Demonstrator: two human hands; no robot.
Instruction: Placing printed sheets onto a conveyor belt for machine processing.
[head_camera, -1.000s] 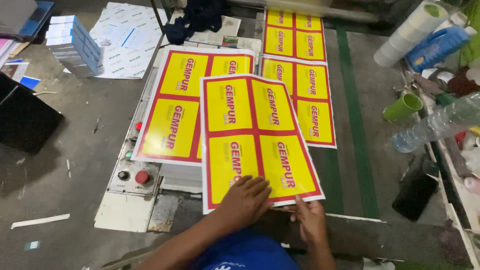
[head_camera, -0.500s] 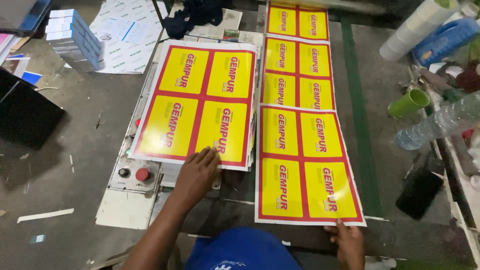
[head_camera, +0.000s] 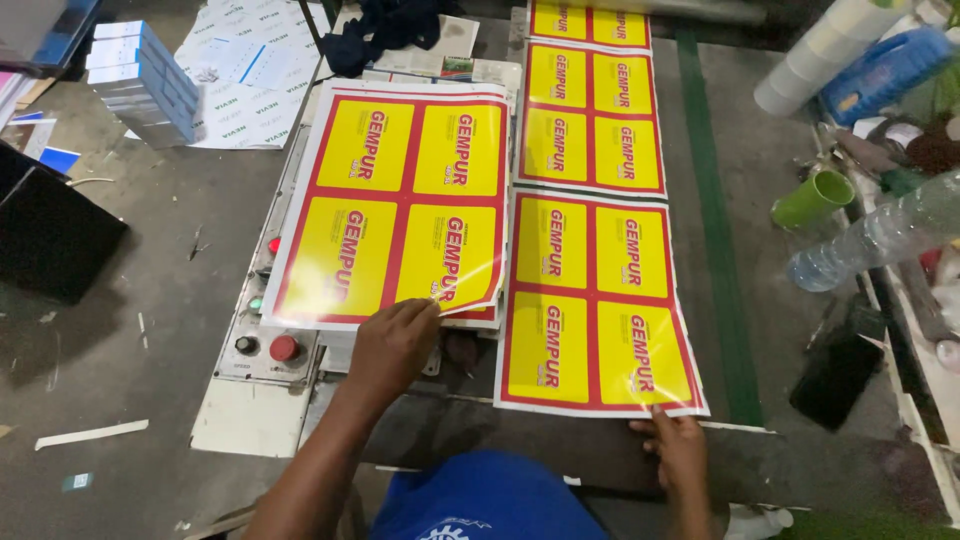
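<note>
A stack of glossy yellow-and-red printed sheets (head_camera: 395, 205) lies on a machine's feed table. My left hand (head_camera: 395, 340) pinches the near right corner of the top sheet, which curls up. To the right, a single printed sheet (head_camera: 595, 305) lies flat on the dark conveyor belt (head_camera: 735, 250). My right hand (head_camera: 678, 445) rests with its fingertips on that sheet's near right corner. More printed sheets (head_camera: 592, 115) lie in a row farther along the belt.
A control panel (head_camera: 262, 345) with a red button sits left of the stack. White boxes (head_camera: 140, 85) and paper lie far left. A green cup (head_camera: 812, 198), clear plastic bottle (head_camera: 880, 235), white rolls (head_camera: 835, 50) and black phone (head_camera: 835, 380) crowd the right.
My right hand has slid the single sheet from above the stack rightward onto the belt. My left hand has moved to the top sheet's corner and lifted it.
</note>
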